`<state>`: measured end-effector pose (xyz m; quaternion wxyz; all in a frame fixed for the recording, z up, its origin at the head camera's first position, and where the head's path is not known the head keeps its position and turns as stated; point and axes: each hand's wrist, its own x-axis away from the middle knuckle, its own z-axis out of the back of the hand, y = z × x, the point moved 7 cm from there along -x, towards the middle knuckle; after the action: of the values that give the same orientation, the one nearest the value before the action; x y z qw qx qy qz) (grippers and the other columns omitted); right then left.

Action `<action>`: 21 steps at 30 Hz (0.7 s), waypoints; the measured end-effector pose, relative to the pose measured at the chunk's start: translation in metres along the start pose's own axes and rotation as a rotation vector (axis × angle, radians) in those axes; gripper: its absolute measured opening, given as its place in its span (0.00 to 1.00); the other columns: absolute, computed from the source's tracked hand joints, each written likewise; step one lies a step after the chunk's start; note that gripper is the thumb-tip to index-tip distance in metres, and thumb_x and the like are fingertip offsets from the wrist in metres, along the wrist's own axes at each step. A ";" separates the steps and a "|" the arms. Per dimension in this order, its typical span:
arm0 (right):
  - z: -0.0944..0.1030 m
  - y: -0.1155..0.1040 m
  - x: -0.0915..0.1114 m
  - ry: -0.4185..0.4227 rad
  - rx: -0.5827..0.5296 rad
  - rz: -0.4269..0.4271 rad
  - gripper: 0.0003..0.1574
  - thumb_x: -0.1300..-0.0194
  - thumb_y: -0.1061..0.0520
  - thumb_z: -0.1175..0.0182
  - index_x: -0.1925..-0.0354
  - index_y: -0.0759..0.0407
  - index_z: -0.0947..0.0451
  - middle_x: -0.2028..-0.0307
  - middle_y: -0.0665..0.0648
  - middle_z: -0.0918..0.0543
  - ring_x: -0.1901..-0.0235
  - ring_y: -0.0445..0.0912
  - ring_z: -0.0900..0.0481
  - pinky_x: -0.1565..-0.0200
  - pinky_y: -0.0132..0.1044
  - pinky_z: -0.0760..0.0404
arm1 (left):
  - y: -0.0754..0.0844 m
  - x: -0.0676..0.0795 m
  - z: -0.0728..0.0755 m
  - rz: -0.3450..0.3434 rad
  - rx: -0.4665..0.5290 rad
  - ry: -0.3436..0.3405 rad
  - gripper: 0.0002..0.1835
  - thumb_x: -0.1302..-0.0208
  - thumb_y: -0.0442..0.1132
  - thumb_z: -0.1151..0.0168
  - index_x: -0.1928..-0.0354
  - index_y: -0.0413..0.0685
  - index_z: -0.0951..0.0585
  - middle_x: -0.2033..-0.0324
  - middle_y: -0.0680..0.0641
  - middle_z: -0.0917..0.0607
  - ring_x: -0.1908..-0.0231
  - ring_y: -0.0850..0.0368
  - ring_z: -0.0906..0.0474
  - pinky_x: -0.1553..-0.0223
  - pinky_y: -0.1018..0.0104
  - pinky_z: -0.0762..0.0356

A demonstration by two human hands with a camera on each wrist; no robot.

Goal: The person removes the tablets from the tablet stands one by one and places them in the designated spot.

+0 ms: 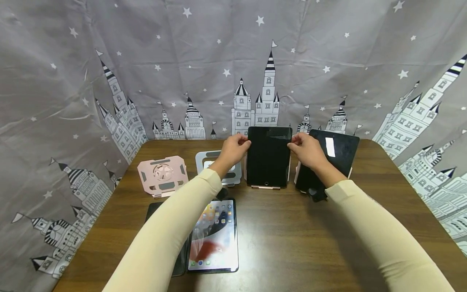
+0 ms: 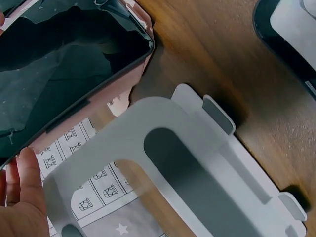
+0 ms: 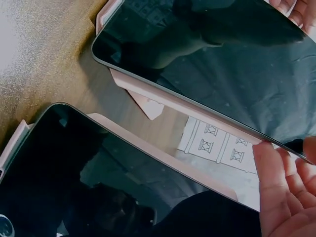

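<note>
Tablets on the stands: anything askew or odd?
The rightmost tablet looks askew in the head view, top edge sloping, while the middle tablet looks square. Its white patch may be glare or a label; can't tell.

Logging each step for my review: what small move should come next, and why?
Probably the left hand and right hand should ease off the tablet between them: its lower edge appears seated on the pink stand behind it and it leans back, so it looks supported; both hands pinch its sides.
</note>
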<state>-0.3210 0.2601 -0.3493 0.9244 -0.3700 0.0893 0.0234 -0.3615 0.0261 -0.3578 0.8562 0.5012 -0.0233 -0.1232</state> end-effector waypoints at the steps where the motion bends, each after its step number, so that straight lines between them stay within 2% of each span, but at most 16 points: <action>1: -0.001 0.000 0.000 0.003 -0.003 -0.001 0.12 0.28 0.57 0.43 0.53 0.66 0.26 0.59 0.65 0.17 0.60 0.54 0.19 0.61 0.44 0.24 | -0.001 0.000 -0.001 0.008 0.020 0.003 0.14 0.27 0.38 0.43 0.47 0.37 0.20 0.55 0.41 0.17 0.62 0.53 0.18 0.61 0.66 0.18; 5: -0.003 0.001 0.000 0.025 -0.024 0.000 0.10 0.28 0.59 0.44 0.55 0.65 0.27 0.64 0.62 0.18 0.65 0.51 0.19 0.66 0.40 0.24 | -0.003 0.001 -0.002 0.036 0.057 0.041 0.12 0.26 0.37 0.44 0.48 0.38 0.20 0.59 0.42 0.18 0.68 0.55 0.21 0.66 0.69 0.18; 12: -0.005 0.004 0.001 0.054 -0.059 -0.008 0.10 0.27 0.60 0.45 0.52 0.66 0.26 0.65 0.61 0.19 0.67 0.51 0.20 0.66 0.38 0.24 | -0.003 0.003 -0.003 0.047 0.077 0.090 0.11 0.27 0.36 0.44 0.50 0.38 0.19 0.60 0.43 0.19 0.67 0.55 0.21 0.67 0.69 0.17; 17: -0.004 0.003 0.002 0.074 -0.059 -0.009 0.11 0.27 0.60 0.45 0.52 0.66 0.26 0.65 0.61 0.19 0.67 0.51 0.20 0.64 0.40 0.24 | -0.001 0.004 -0.002 0.036 0.041 0.108 0.10 0.27 0.37 0.43 0.52 0.39 0.19 0.62 0.44 0.18 0.65 0.55 0.21 0.66 0.69 0.17; 21: -0.002 0.002 0.004 0.093 -0.067 0.003 0.10 0.27 0.61 0.46 0.53 0.67 0.26 0.66 0.62 0.19 0.67 0.52 0.20 0.65 0.40 0.24 | 0.003 0.007 0.001 0.022 -0.024 0.143 0.10 0.28 0.38 0.42 0.53 0.40 0.18 0.63 0.45 0.18 0.63 0.55 0.23 0.61 0.67 0.21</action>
<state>-0.3171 0.2603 -0.3532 0.9063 -0.4014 0.1321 0.0105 -0.3547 0.0255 -0.3554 0.8631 0.4979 0.0339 -0.0779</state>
